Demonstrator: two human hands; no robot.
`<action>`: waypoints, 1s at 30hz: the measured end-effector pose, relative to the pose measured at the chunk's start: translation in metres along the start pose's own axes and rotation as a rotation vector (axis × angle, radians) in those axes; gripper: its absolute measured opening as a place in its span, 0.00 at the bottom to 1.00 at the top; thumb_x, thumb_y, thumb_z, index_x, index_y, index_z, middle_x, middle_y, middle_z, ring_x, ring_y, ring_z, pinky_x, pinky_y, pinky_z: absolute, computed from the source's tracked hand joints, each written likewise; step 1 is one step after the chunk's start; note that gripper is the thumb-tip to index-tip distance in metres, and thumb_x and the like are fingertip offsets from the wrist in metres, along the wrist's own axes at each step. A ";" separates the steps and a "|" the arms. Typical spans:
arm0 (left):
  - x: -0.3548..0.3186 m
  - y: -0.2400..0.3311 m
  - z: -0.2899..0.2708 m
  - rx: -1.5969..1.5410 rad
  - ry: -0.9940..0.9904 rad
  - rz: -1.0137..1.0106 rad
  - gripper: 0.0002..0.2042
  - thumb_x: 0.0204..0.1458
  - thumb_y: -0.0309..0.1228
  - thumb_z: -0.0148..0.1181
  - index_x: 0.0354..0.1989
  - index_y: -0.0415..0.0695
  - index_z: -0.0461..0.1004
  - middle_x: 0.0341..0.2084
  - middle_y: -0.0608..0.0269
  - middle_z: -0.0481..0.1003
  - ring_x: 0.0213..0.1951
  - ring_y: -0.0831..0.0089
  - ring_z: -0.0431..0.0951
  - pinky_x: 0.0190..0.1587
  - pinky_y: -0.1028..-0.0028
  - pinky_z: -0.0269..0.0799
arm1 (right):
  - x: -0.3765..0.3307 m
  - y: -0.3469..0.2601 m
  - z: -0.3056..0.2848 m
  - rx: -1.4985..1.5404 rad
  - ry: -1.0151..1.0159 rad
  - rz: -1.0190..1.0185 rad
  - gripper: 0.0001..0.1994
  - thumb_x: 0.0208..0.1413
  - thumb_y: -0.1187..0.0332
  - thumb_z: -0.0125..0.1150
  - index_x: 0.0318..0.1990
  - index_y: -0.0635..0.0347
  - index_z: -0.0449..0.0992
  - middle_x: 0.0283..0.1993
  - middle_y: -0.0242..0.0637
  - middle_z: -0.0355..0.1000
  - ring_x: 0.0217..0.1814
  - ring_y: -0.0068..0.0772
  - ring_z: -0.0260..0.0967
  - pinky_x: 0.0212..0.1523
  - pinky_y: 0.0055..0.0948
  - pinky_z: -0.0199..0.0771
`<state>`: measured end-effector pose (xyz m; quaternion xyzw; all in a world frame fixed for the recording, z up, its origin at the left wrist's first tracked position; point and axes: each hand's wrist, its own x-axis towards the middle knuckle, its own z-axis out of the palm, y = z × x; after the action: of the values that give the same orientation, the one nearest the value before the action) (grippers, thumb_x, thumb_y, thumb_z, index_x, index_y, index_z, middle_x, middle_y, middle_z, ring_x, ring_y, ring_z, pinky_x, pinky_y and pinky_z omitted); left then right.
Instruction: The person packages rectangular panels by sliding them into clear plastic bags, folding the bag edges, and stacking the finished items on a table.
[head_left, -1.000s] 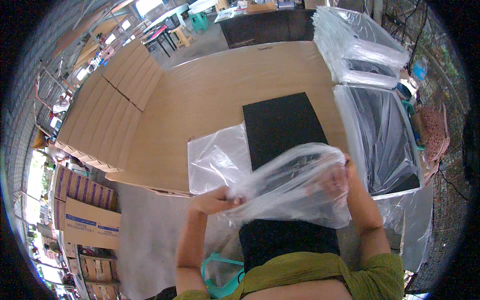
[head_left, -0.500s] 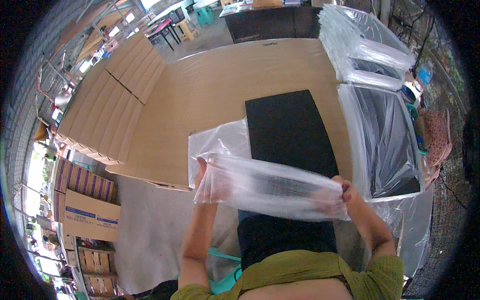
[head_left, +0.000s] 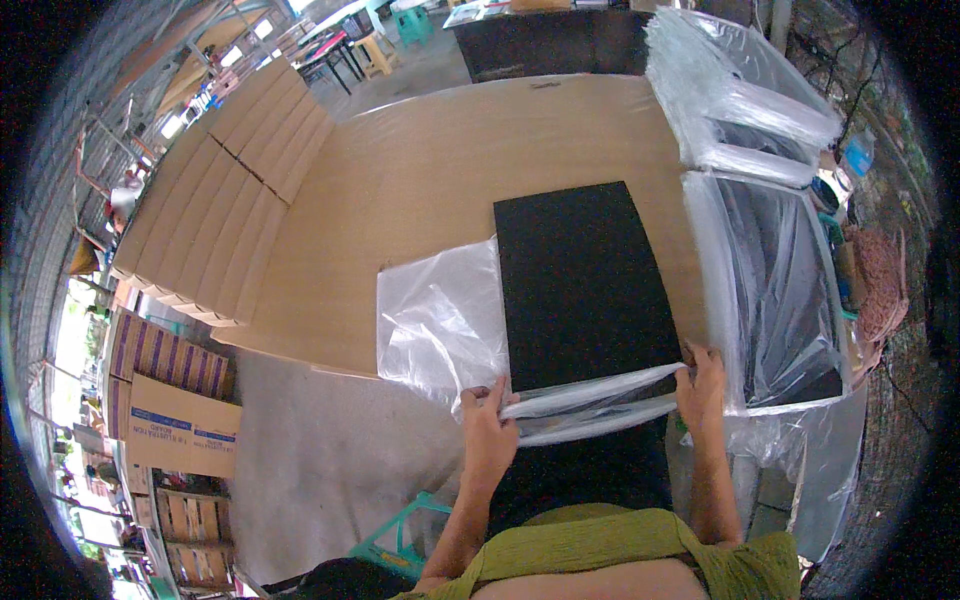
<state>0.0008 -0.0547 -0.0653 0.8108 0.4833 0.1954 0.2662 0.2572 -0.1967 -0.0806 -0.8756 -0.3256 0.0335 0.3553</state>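
A black board lies flat on the brown table, its near end at the table's front edge. Across that near end runs a clear plastic sleeve, bunched into a narrow band. My left hand pinches the band's left end, close to the board's near left corner. At the near right corner, my right hand grips the other end, fingers closed. Left of the board lies a stack of clear plastic sleeves, partly touching its side. How far the board's edge sits inside the band, I cannot tell.
Rows of folded brown cartons stand on the table at the left. Plastic-wrapped black boards are piled along the right, with more wrapped packs behind. A teal stool is below, near my left forearm.
The plastic sleeve was stretched wide over both hands; now it is gathered narrow at the board's near end. My left hand moved right and down, and both hands came closer together.
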 end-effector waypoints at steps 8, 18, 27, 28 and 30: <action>-0.005 0.000 0.002 -0.039 -0.045 0.018 0.24 0.43 0.19 0.53 0.54 0.41 0.69 0.42 0.46 0.63 0.44 0.53 0.68 0.48 0.66 0.67 | -0.003 -0.002 -0.011 0.062 -0.037 0.048 0.12 0.45 0.74 0.56 0.39 0.66 0.76 0.41 0.51 0.68 0.43 0.50 0.66 0.46 0.39 0.67; 0.002 0.014 -0.060 -0.885 -0.212 -0.196 0.35 0.40 0.20 0.54 0.64 0.49 0.57 0.28 0.66 0.75 0.33 0.71 0.74 0.40 0.69 0.70 | -0.010 0.003 -0.032 1.122 -0.108 0.489 0.10 0.41 0.80 0.53 0.34 0.67 0.75 0.28 0.38 0.72 0.28 0.28 0.70 0.38 0.24 0.70; 0.046 0.041 -0.109 -1.850 -0.553 0.235 0.39 0.44 0.29 0.54 0.66 0.38 0.42 0.59 0.50 0.60 0.56 0.61 0.66 0.60 0.68 0.57 | 0.042 -0.067 -0.066 1.172 0.133 -0.641 0.11 0.46 0.65 0.61 0.32 0.62 0.71 0.32 0.41 0.72 0.36 0.37 0.72 0.48 0.35 0.70; 0.057 0.051 -0.118 -1.862 -0.600 0.367 0.37 0.47 0.31 0.53 0.65 0.37 0.43 0.58 0.51 0.61 0.55 0.60 0.66 0.59 0.67 0.58 | 0.054 -0.073 -0.074 1.133 0.139 -0.762 0.12 0.47 0.63 0.62 0.32 0.63 0.71 0.30 0.40 0.73 0.35 0.35 0.72 0.46 0.33 0.70; 0.073 0.052 -0.159 -1.442 -0.196 0.359 0.33 0.52 0.41 0.49 0.63 0.39 0.50 0.56 0.52 0.63 0.55 0.62 0.66 0.58 0.66 0.59 | 0.072 -0.092 -0.098 0.896 0.437 -0.502 0.13 0.45 0.61 0.66 0.26 0.62 0.72 0.22 0.29 0.69 0.23 0.21 0.65 0.28 0.21 0.65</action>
<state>-0.0217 0.0282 0.0960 0.5155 0.0698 0.4309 0.7374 0.2918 -0.1640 0.0644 -0.5213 -0.3967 -0.0995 0.7490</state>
